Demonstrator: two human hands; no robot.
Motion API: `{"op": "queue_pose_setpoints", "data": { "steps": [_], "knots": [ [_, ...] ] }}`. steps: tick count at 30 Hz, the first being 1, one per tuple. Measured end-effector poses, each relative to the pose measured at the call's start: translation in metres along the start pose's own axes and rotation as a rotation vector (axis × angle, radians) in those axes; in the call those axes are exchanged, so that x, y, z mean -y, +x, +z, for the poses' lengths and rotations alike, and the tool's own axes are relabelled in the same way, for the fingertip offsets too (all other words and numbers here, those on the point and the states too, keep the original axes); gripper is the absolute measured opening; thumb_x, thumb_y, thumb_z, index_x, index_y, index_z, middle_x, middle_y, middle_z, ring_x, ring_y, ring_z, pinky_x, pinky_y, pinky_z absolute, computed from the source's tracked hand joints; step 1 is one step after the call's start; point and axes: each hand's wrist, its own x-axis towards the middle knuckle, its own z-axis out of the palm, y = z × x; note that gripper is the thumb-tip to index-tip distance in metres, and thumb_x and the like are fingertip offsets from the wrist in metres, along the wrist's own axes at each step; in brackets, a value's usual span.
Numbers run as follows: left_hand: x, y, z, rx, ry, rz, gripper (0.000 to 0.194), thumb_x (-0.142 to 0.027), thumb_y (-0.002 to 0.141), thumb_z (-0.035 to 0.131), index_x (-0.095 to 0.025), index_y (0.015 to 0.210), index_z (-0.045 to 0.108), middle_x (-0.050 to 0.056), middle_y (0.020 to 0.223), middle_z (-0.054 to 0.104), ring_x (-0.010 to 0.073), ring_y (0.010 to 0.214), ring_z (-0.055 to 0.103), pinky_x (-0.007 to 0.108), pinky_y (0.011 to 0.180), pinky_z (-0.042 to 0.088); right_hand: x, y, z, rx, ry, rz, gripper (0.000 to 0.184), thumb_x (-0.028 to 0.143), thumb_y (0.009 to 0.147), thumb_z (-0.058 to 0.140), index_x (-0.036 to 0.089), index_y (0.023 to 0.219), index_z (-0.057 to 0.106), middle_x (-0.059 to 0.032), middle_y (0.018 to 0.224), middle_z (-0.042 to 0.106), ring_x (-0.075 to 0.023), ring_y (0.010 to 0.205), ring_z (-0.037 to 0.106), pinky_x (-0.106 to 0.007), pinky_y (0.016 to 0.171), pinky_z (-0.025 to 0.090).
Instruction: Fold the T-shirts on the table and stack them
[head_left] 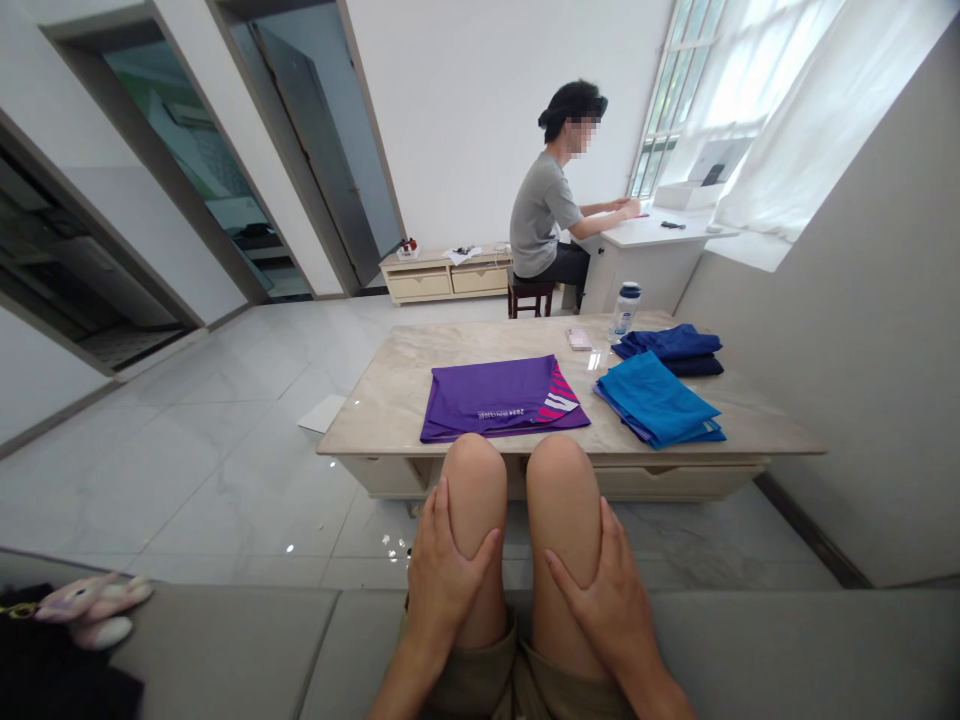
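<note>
You're seated on the grey sofa (225,640), and both grips are at rest: the left grip (444,572) lies open over your left knee (474,470), the right grip (609,600) open over your right knee (562,475), fingers spread, neither holding anything. Nearest to them, just past your knees, the purple T-shirt (495,400) lies folded flat at the near edge of the marble-topped desk (382,400). Mind that edge: the shirt sits close to it, so a careless reach could drag it off onto the floor. To its right, the blue folded cloth (656,402) sits near the same edge, with the navy folded stack (670,350) behind it. Up at the far side, the water bottle (624,312) stands upright by the pink phone (578,338); a sleeve catching that bottle could tip it toward the fabric. The white sheet (321,412) on the tile floor, off the desk's left corner, could slip underfoot if you stand and step on it.
</note>
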Motion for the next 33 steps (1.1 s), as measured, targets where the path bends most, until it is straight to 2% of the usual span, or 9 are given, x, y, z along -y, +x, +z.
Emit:
{"op": "queue_pose_setpoints", "data": {
  "steps": [14, 22, 27, 30, 32, 33],
  "knots": [
    [0.002, 0.002, -0.001, -0.011, 0.018, 0.021, 0.094, -0.057, 0.097, 0.074, -0.023, 0.175, 0.033, 0.019, 0.166, 0.056, 0.0391, 0.151, 0.059, 0.058, 0.121, 0.054, 0.002, -0.001, -0.004, 0.017, -0.006, -0.015, 0.102, 0.076, 0.101, 0.062, 0.013, 0.175, 0.029, -0.0267, 0.165, 0.053, -0.0436, 0.148, 0.056, -0.060, 0.119, 0.051],
    [0.002, 0.001, -0.002, 0.004, -0.002, 0.013, 0.097, -0.056, 0.095, 0.076, -0.023, 0.176, 0.033, 0.020, 0.167, 0.055, 0.0396, 0.152, 0.058, 0.059, 0.122, 0.054, 0.001, 0.000, -0.001, 0.028, 0.009, -0.025, 0.097, 0.062, 0.102, 0.064, 0.015, 0.177, 0.026, -0.0253, 0.168, 0.049, -0.0438, 0.151, 0.052, -0.062, 0.122, 0.047],
    [0.005, 0.000, -0.008, 0.018, -0.144, -0.046, 0.094, -0.057, 0.092, 0.079, -0.024, 0.172, 0.041, 0.018, 0.167, 0.057, 0.0390, 0.153, 0.057, 0.059, 0.126, 0.050, -0.002, -0.005, -0.003, 0.038, 0.130, 0.005, 0.092, 0.052, 0.098, 0.070, 0.020, 0.175, 0.031, -0.0205, 0.169, 0.049, -0.0420, 0.154, 0.050, -0.063, 0.127, 0.043],
    [0.020, 0.015, -0.020, 0.039, -0.380, -0.145, 0.060, -0.060, 0.105, 0.060, -0.024, 0.153, 0.065, 0.014, 0.153, 0.070, 0.0331, 0.141, 0.068, 0.052, 0.119, 0.056, -0.019, 0.002, -0.007, 0.096, 0.363, 0.138, 0.071, 0.051, 0.101, 0.067, 0.023, 0.165, 0.050, -0.0165, 0.161, 0.060, -0.0370, 0.146, 0.060, -0.055, 0.121, 0.051],
    [0.037, 0.035, -0.028, 0.073, -0.462, -0.172, 0.049, -0.061, 0.108, 0.053, -0.023, 0.125, 0.079, 0.012, 0.128, 0.081, 0.0293, 0.119, 0.077, 0.044, 0.105, 0.062, -0.039, 0.018, -0.006, 0.136, 0.500, 0.274, 0.051, 0.053, 0.104, 0.061, 0.022, 0.144, 0.068, -0.0153, 0.142, 0.073, -0.0338, 0.128, 0.071, -0.048, 0.108, 0.060],
    [0.046, 0.048, -0.029, 0.095, -0.456, -0.158, 0.048, -0.062, 0.107, 0.056, -0.023, 0.112, 0.082, 0.010, 0.116, 0.083, 0.0281, 0.109, 0.078, 0.042, 0.099, 0.063, -0.050, 0.030, -0.004, 0.138, 0.524, 0.331, 0.046, 0.055, 0.103, 0.061, 0.021, 0.131, 0.074, -0.0148, 0.130, 0.078, -0.0328, 0.118, 0.075, -0.046, 0.101, 0.062]
  ]
}}
